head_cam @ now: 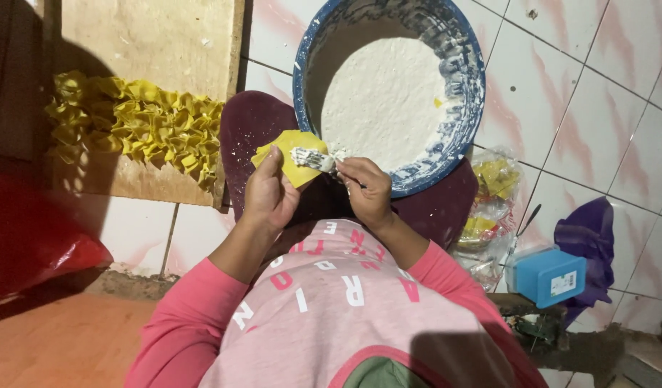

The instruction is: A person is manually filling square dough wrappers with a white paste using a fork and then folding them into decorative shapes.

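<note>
Just below the bowl (388, 93) of white filling, the left hand (270, 194) cups a yellow wrapper (291, 154) flat to receive filling, while the right hand (367, 192) pinches a small spreader (313, 158) over it.

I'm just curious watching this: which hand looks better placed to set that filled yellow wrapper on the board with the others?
Probably the left hand. It already holds the yellow wrapper, and the wooden board with the folded yellow pieces lies on that side. The right hand holds a small spreader with white filling, nearer the blue bowl.
</note>
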